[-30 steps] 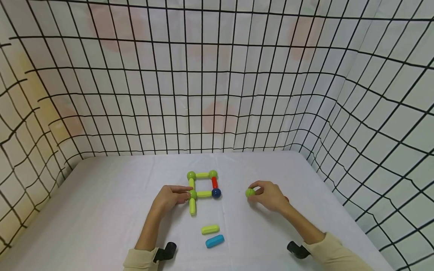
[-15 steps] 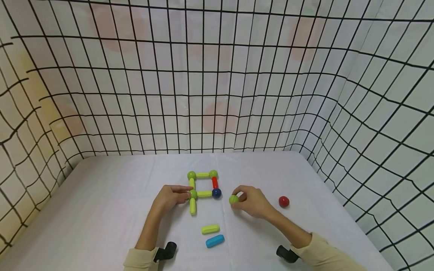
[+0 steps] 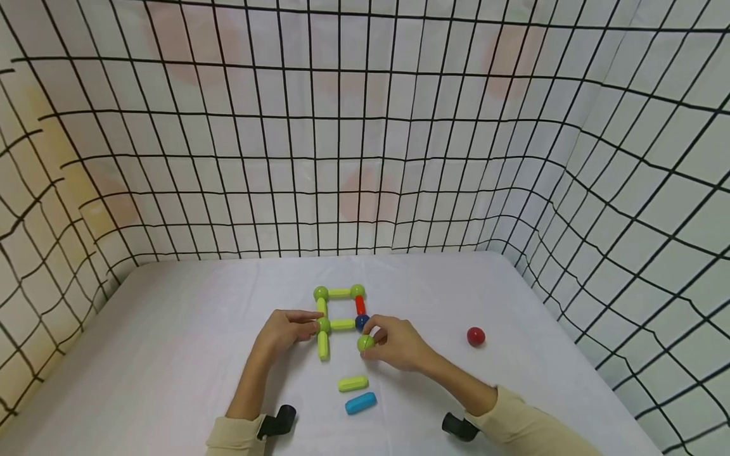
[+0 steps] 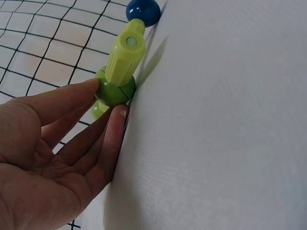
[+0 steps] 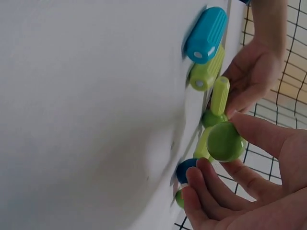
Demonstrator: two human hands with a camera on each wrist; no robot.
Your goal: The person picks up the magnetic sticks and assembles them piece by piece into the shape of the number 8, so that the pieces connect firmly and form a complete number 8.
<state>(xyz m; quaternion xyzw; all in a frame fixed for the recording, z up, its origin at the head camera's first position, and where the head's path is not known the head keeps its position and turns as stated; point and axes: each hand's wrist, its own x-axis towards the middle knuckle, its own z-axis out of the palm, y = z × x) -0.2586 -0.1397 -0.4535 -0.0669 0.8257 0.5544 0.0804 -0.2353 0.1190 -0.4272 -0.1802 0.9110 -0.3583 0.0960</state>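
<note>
A square of magnetic rods and balls lies flat on the table, with green balls at three corners and a navy ball at the near right. Its sides are lime rods and one red rod. Another lime rod sticks out from the near left corner towards me. My left hand pinches that corner's green ball between thumb and fingers. My right hand pinches a separate green ball just in front of the navy ball. In the head view its fingers partly hide the navy ball.
A loose lime rod and a blue rod lie nearer to me on the white tablecloth. Off to the right sits a red ball. Black netting surrounds the back and sides.
My right hand has carried its green ball leftward to the square's near right corner, uncovering the red ball on the table. My left hand has stayed in place.
</note>
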